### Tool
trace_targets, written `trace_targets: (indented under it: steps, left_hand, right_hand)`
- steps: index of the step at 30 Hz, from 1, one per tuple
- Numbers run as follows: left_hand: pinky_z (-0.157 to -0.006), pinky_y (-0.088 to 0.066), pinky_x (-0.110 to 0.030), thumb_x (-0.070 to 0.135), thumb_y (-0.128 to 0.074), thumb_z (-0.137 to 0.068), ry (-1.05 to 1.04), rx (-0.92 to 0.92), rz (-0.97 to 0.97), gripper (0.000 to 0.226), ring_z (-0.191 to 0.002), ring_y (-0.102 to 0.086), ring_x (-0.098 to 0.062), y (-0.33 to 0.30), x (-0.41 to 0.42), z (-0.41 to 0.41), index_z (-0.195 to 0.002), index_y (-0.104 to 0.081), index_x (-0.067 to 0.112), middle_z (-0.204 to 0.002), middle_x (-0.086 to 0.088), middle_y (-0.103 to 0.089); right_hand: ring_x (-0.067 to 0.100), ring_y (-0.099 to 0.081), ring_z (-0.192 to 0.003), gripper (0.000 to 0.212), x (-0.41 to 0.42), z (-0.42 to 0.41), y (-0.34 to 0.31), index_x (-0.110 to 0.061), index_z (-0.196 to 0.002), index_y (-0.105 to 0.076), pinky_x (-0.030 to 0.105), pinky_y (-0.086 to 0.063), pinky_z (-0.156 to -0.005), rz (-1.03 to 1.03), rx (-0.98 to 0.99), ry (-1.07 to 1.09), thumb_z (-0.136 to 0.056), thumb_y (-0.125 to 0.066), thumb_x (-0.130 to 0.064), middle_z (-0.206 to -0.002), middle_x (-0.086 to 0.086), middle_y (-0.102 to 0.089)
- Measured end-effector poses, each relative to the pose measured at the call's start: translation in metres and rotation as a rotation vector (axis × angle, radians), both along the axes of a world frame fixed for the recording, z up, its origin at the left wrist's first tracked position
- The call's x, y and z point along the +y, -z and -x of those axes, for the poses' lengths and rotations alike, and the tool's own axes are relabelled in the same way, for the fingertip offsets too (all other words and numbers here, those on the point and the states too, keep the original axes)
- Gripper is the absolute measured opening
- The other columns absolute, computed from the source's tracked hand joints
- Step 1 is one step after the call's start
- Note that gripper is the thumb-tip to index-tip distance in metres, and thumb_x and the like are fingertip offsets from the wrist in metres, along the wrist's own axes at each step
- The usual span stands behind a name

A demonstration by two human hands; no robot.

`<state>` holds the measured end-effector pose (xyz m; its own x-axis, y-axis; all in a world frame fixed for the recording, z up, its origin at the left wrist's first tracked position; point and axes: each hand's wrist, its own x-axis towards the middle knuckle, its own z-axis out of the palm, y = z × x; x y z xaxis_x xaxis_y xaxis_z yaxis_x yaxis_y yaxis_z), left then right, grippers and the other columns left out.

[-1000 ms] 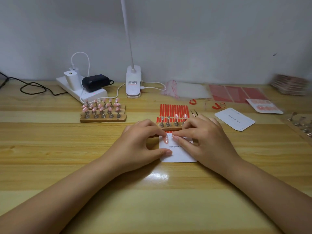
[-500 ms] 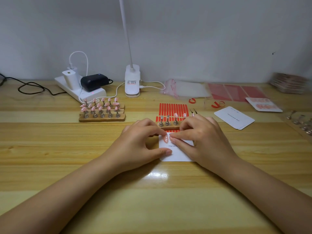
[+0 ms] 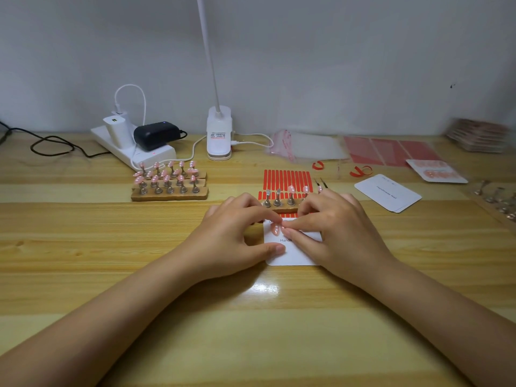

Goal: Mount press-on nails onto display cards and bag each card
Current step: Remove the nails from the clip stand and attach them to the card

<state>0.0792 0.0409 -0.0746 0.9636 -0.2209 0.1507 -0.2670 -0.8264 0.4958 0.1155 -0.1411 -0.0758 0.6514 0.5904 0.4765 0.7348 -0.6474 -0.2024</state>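
A white display card (image 3: 296, 254) lies flat on the wooden table in front of me. A pink press-on nail (image 3: 275, 229) sits on its upper left part. My left hand (image 3: 234, 236) rests on the card's left edge, thumb on the card and forefinger curled over the nail. My right hand (image 3: 335, 233) covers the card's right side, its fingertips meeting the nail. Just behind the hands stands a small wooden holder (image 3: 282, 203) with several metal pegs, some carrying pink nails, on a red-striped adhesive sheet (image 3: 287, 180).
A larger wooden stand (image 3: 170, 182) full of pink nails sits left of centre. Behind are a power strip (image 3: 134, 152), a lamp base (image 3: 219, 135), clear bags (image 3: 307, 145), red sheets (image 3: 391, 152). Blank cards (image 3: 388, 192), a bagged card (image 3: 437, 171), tweezers (image 3: 321, 182) and loose pegs (image 3: 499, 196) lie right.
Both hands stay on the card; the fingertips have shifted only slightly around the pink nail. The view has edged a little.
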Motion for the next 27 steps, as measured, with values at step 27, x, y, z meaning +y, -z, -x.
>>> trace_targets:
  steps: [27]
  left_hand:
    - [-0.095,-0.039,-0.042,0.052,-0.069,-0.072,-0.01,-0.083,0.063,0.041,-0.101,-0.05,-0.007,0.002,0.0,0.003,-0.106,-0.062,0.03,-0.104,0.014,-0.052]
  right_hand:
    - [0.007,-0.04,-0.083,0.009,-0.008,-0.009,0.001,-0.031,-0.085,-0.074,0.024,-0.018,-0.074,-0.149,0.113,0.029,-0.077,-0.072,-0.035,-0.08,-0.015,-0.049]
